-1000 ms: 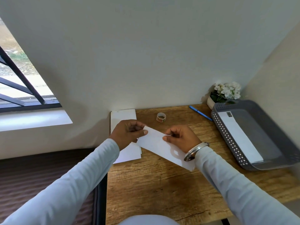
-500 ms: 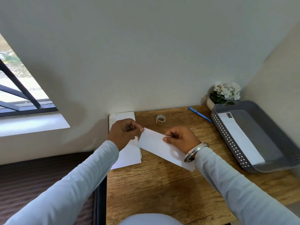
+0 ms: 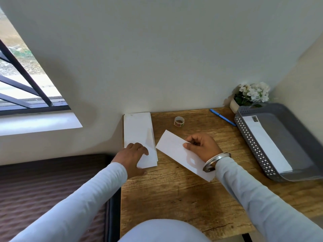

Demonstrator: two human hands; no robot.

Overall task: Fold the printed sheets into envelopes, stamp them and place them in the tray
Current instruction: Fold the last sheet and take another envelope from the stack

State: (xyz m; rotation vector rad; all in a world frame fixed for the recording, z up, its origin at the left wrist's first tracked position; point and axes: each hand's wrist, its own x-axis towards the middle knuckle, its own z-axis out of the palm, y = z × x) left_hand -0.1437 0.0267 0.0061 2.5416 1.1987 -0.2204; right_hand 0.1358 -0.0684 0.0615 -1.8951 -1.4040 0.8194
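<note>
My right hand (image 3: pixel 201 145) pinches a white envelope (image 3: pixel 173 151) that lies slanted on the wooden desk (image 3: pixel 174 198). My left hand (image 3: pixel 133 158) rests palm down on the near end of a stack of white folded sheets (image 3: pixel 138 130) at the desk's left edge, fingers spread, gripping nothing that I can see. A small roll of stamps (image 3: pixel 179 121) stands behind the envelope. The grey perforated tray (image 3: pixel 251 142) at the right holds one stamped envelope (image 3: pixel 265 145).
A blue pen (image 3: pixel 222 117) lies between the stamp roll and the tray. A pot of white flowers (image 3: pixel 250 95) sits in the back right corner against the wall. A dark ribbed surface (image 3: pixel 52 189) lies to the left of the desk.
My left hand let go of the envelope and dropped left onto the stack of sheets. My right hand kept the envelope in much the same place.
</note>
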